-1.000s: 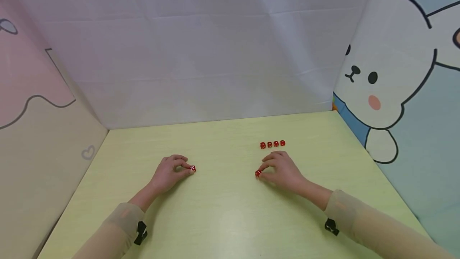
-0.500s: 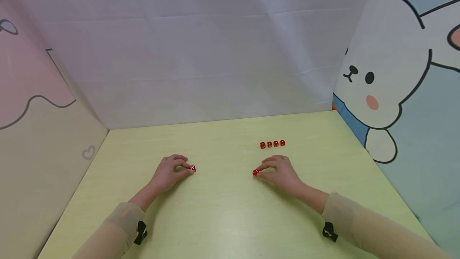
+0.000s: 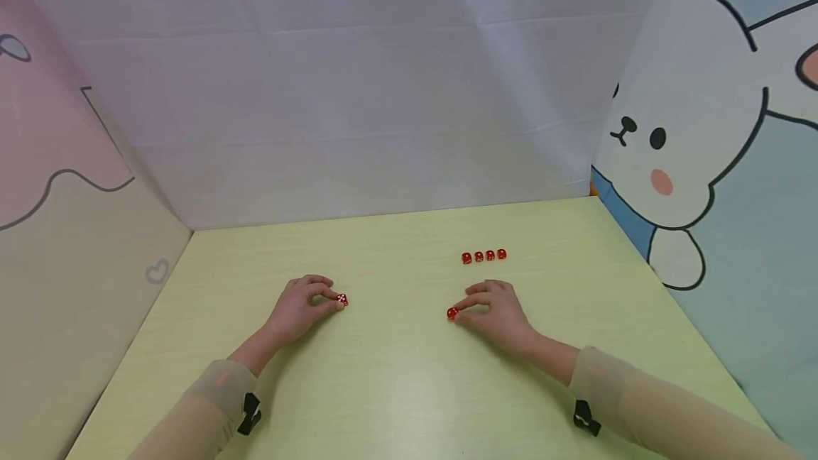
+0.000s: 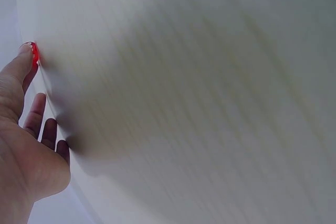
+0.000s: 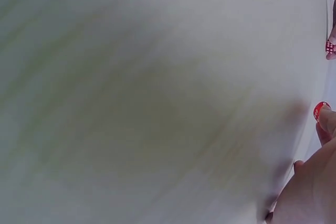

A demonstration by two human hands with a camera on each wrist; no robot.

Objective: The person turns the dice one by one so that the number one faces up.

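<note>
Between thumb and index finger, my left hand [image 3: 299, 311] pinches a red die [image 3: 342, 299] with white pips, at the left of the table. My right hand [image 3: 497, 316] pinches another red die [image 3: 452, 314] right of the table's middle. In the left wrist view the left hand's die [image 4: 35, 53] shows past the thumb tip. The right wrist view has the right hand's die [image 5: 321, 110] at its right edge, partly covered by the thumb. Behind the right hand, a short row of several red dice [image 3: 484, 256] lies on the table.
The pale yellow-green table [image 3: 396, 375] ends at a white cloth backdrop [image 3: 371, 105]. A pink and cream panel [image 3: 70, 247] stands at the left. On the right is a panel with a cartoon rabbit [image 3: 690, 162].
My right hand has moved a little left and toward me with its die, away from the row of dice. The left hand and its die have stayed in place.
</note>
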